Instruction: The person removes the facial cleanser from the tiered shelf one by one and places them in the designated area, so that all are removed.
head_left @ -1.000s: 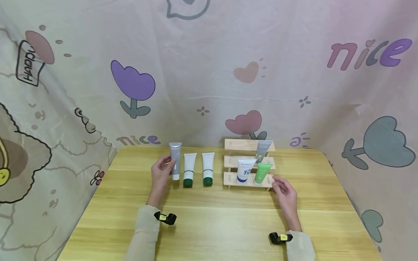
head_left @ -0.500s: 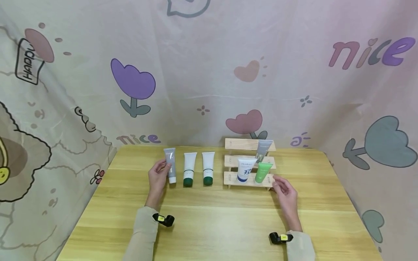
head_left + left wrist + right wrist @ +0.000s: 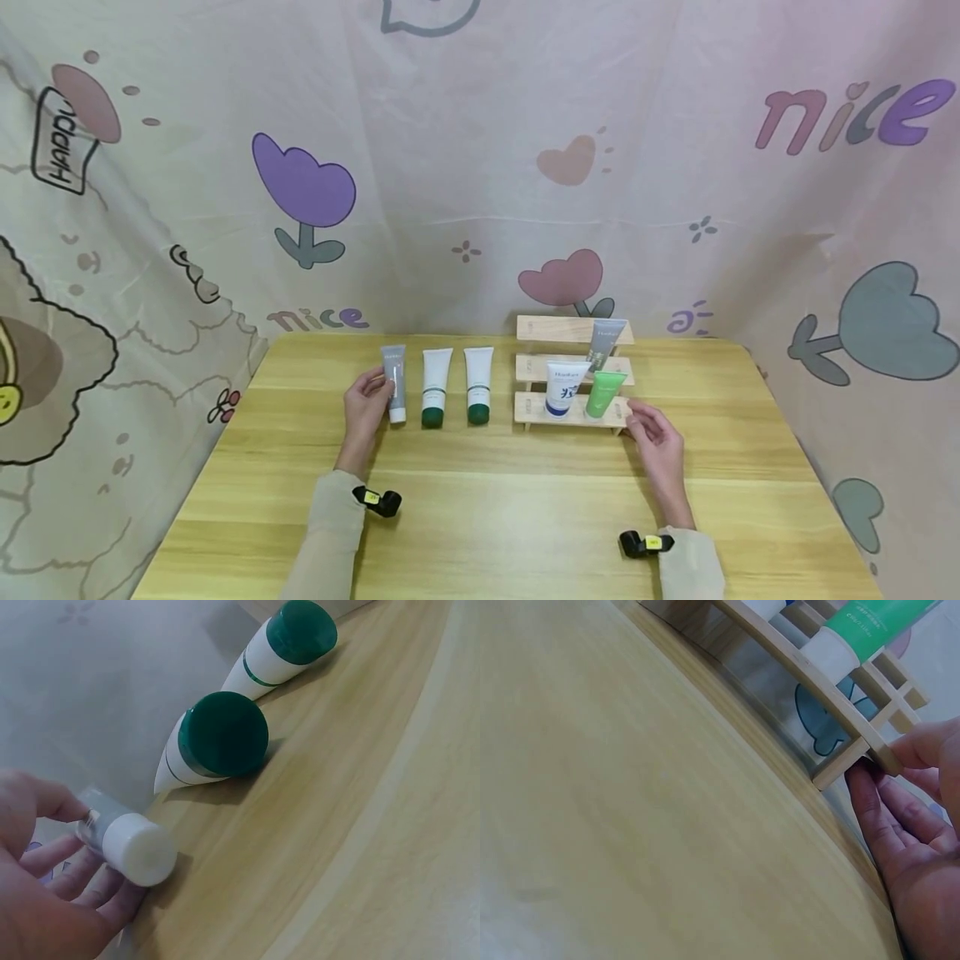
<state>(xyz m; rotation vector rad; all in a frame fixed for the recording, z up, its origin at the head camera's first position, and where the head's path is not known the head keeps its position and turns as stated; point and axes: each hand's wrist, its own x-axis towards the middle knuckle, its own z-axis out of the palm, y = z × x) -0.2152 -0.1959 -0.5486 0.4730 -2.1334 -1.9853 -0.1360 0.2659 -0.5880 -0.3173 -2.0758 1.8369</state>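
My left hand (image 3: 366, 408) holds a grey squeeze tube (image 3: 394, 375) at the left end of a row, its thumb on the near side. That tube's white cap (image 3: 142, 851) points towards me, close to the tabletop. Beside it lie two white tubes with green caps, a nearer one (image 3: 437, 375) and one further right (image 3: 478, 371). With thumb above and fingers below, my right hand (image 3: 658, 437) pinches the right end of the lowest shelf of a wooden tiered rack (image 3: 791, 660). The rack bears a white tube (image 3: 564, 385), a green tube (image 3: 604, 393) and another grey tube (image 3: 606, 340).
The wooden table (image 3: 495, 517) ends at the back against a patterned cloth (image 3: 420, 167), which also hangs along both sides. A black wrist camera sits at each cuff, the left camera (image 3: 378, 501) and the right camera (image 3: 645, 544).
My left hand has brought the grey tube down and slightly left, level with the white tubes, then a touch right. The right hand stays at the rack's end.
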